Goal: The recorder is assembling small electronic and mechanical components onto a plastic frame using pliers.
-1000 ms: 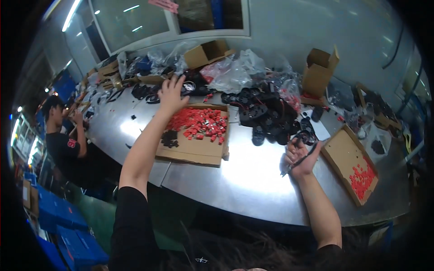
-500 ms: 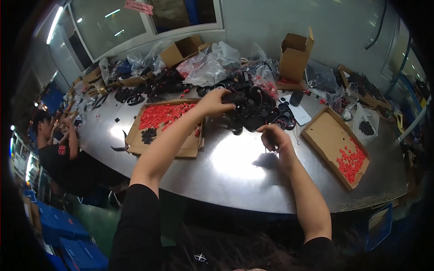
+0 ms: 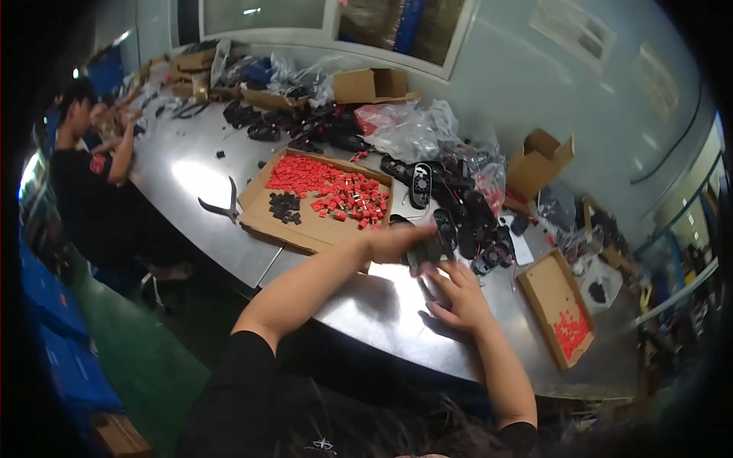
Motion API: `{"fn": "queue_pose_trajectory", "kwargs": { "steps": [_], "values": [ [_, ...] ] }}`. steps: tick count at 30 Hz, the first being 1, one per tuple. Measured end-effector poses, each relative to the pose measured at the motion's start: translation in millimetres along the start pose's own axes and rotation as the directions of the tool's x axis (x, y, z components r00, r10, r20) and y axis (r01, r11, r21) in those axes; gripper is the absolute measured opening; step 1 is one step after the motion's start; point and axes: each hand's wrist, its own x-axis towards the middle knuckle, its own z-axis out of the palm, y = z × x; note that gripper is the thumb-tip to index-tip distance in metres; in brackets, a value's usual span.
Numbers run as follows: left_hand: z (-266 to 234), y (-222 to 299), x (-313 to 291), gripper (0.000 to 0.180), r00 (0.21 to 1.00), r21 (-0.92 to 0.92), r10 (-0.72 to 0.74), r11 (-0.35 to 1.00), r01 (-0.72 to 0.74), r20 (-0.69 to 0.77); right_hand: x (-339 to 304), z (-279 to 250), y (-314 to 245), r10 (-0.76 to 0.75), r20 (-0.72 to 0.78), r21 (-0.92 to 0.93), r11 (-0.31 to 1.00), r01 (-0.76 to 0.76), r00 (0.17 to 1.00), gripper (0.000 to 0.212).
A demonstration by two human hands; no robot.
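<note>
Head view: left hand (image 3: 401, 243) and right hand (image 3: 462, 301) close together near front edge of metal table (image 3: 363, 317), blurred black part (image 3: 435, 250) between them; cannot tell which hand grips it. Toward back edge, heap of black parts (image 3: 475, 215). Left of hands, cardboard tray (image 3: 321, 229) holding red pieces (image 3: 305, 175); pliers (image 3: 217, 208) beside. Near table's right end, smaller tray (image 3: 544, 282).

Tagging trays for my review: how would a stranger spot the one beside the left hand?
On the shiny metal table, left of the person's left hand, lies a shallow cardboard tray. Unlike the second tray farther right, it holds clustered black pieces alongside red ones.
</note>
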Motion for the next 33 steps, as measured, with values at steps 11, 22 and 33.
{"fn": "queue_pose_trajectory", "kwargs": {
  "steps": [11, 22, 33],
  "values": [
    [69.8, -16.0, -35.3, 0.070, 0.421, 0.187, -0.244, 0.967, 0.173, 0.873, 177.2, 40.3, -70.1, -0.231, -0.053, 0.047, 0.971, 0.234, 0.971, 0.025],
    [62.6, 3.8, -33.2, 0.072, 0.690, 0.064, -0.136, 0.990, 0.129, 0.711, 189.9, 36.4, -59.3, 0.057, -0.070, 0.302, 0.953, -0.033, 0.996, 0.018],
    [64.5, -39.9, -0.1, 0.053, 0.983, -0.049, -0.114, 0.993, 0.108, -0.146, -19.2, -5.1, 28.7, 0.623, 0.109, 0.909, 0.253, -0.331, 0.775, 0.022]
  ]
}}
